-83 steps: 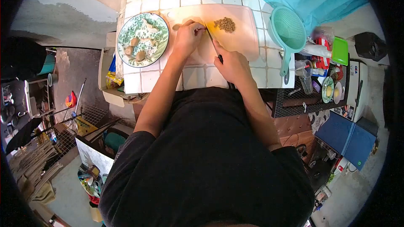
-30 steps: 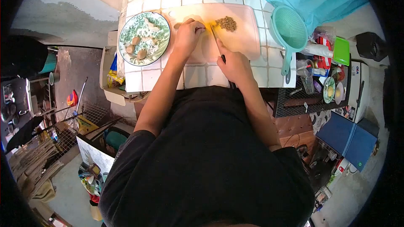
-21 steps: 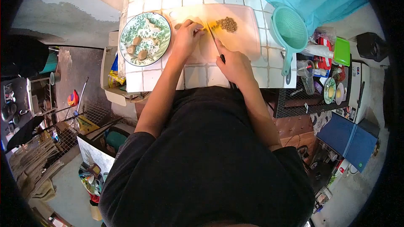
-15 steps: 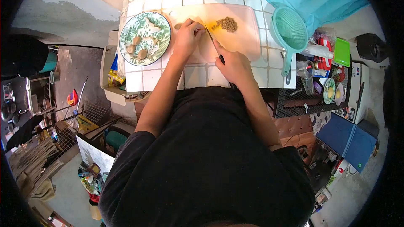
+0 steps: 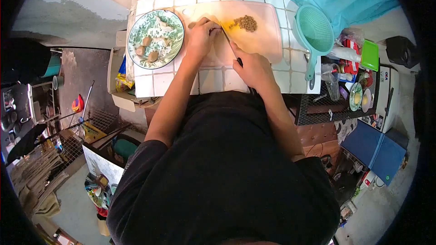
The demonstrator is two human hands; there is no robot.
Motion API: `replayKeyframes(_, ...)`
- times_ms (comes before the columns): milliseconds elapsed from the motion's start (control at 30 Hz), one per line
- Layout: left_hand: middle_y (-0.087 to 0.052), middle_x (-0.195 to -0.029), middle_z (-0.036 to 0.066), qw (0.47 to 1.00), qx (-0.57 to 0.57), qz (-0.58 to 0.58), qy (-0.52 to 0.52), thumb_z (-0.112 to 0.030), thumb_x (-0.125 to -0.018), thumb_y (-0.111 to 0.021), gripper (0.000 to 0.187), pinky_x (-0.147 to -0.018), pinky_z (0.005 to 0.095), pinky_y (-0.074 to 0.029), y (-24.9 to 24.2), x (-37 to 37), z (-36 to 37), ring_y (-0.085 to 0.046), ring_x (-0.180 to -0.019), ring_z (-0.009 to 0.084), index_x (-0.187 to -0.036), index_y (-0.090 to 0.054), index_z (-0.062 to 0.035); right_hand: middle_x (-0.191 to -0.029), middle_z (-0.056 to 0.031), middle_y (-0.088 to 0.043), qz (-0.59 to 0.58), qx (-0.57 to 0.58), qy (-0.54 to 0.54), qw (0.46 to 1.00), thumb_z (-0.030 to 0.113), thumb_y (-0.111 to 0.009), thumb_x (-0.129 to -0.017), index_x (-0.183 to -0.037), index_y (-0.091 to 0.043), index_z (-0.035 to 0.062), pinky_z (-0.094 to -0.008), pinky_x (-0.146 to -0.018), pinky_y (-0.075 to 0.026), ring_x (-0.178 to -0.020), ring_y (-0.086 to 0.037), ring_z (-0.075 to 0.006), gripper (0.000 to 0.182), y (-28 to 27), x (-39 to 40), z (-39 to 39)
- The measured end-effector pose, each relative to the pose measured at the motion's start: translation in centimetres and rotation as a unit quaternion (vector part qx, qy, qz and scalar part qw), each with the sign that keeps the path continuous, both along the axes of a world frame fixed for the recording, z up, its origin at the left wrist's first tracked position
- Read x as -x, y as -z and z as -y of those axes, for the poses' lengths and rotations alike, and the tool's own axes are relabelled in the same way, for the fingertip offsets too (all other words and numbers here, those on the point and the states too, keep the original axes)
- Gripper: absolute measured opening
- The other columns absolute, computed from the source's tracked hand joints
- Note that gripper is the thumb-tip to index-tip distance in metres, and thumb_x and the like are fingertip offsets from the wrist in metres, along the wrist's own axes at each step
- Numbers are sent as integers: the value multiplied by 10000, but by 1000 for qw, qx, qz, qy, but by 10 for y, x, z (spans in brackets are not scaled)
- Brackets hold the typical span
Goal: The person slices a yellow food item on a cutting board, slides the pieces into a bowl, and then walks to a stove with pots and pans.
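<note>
Knife stroke changed: under a second ago the kitchen knife (image 5: 229, 41) stood right of the left hand (image 5: 200, 35) with a gap; now its blade is up against, or nearly at, those fingertips, so likely another cut in hand. Right hand (image 5: 254, 69) clamped around the handle. Left fingers curled and bunched; can't tell whether they grip a piece, it's hidden. Diced brown pile (image 5: 247, 23) sits right of the blade on the far right part of the cutting board (image 5: 269, 47), stray bits between. Roundish brown lumps (image 5: 153, 56) lie on the green-patterned plate (image 5: 175, 53), left side of the desk (image 5: 163, 83), probably uncut.
</note>
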State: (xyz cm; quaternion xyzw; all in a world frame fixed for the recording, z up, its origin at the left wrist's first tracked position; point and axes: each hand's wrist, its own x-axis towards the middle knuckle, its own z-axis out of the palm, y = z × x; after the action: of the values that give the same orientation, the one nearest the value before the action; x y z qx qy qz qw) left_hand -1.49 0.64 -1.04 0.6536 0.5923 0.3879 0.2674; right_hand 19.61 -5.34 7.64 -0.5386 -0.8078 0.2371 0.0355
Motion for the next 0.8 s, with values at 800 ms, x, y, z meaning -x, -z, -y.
replayKeyframes(800,-707,-1081,180,999,14,-38,11,50,-866,-746,273,-887,378,-600,1,-41,-29,-729,-956,314,-1138,-737,34,-919,-208,-754,-135,16,159,978,357,-672,-1008,-1532,-586,221,-487,-781,-564,-855,-730,-415,549,8,-83,0)
